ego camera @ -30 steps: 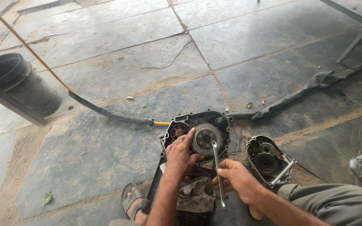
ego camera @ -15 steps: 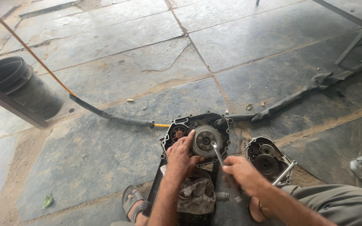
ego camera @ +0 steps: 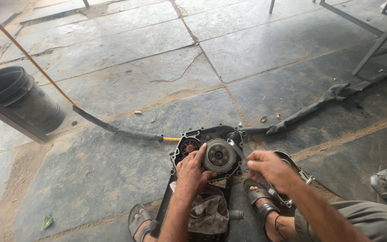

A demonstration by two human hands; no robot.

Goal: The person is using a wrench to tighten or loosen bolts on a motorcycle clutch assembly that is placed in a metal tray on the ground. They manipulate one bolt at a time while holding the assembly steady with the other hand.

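A dark engine case (ego camera: 211,134) lies open on the stone floor between my feet. Its round metal clutch disc (ego camera: 219,155) faces up, with an orange-ringed gear (ego camera: 187,145) to its left. My left hand (ego camera: 192,171) rests on the left edge of the disc, fingers curled against it. My right hand (ego camera: 269,168) is closed around a thin metal tool (ego camera: 237,149) whose tip points at the right side of the disc. The removed side cover (ego camera: 297,168) lies partly hidden under my right hand and forearm.
A dirty rag (ego camera: 209,214) lies on the engine near my knees. A black bucket (ego camera: 21,96) stands at the left. An orange cable in black sleeving (ego camera: 113,129) and a black hose (ego camera: 319,105) run across the floor. Metal frame legs (ego camera: 377,42) stand at the top right.
My right hand has risen from beside the engine and moved forward, bringing the tool's tip up to the clutch disc. My left hand stays on the disc.
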